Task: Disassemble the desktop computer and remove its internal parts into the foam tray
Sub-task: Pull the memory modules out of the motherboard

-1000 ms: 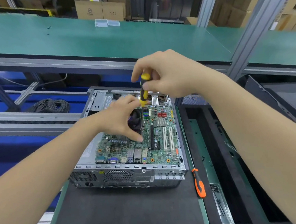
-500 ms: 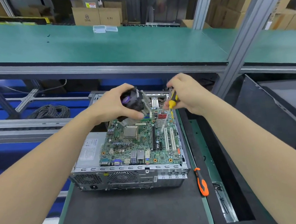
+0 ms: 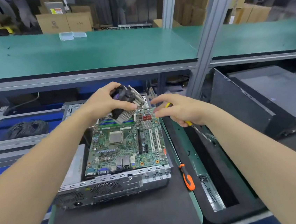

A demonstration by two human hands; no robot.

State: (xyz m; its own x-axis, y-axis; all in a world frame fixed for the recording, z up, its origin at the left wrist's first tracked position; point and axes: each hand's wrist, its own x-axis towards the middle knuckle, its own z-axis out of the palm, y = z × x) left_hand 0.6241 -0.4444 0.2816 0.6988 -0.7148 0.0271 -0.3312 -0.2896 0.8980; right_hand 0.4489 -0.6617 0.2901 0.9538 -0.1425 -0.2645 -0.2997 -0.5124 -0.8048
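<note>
A head-worn camera looks down at a person's two bare forearms reaching over an opened desktop computer [image 3: 115,186]. The computer lies flat on a dark mat [image 3: 128,223] on the worktop, with its rear ports nearest the camera.

The left hand [image 3: 104,101] has its fingers and thumb curled around a cooler [image 3: 127,105], a black fan on silver metal fins. It holds the cooler tilted in the air above the far end of the green motherboard [image 3: 125,150]. On the board, the square metal processor [image 3: 115,137] lies uncovered.

The right hand [image 3: 179,108] hovers at the board's far right corner. Its rear fingers are wrapped around a yellow screwdriver [image 3: 188,123], while its thumb and forefinger stretch towards the board. The screwdriver's shaft points down and to the right, over the foam tray [image 3: 218,217].

This black foam tray sits just right of the computer. Its long slot holds a narrow metal part. An orange and black screwdriver [image 3: 187,179] lies between the computer and the tray. A dark case panel [image 3: 252,104] rests further right.
</note>
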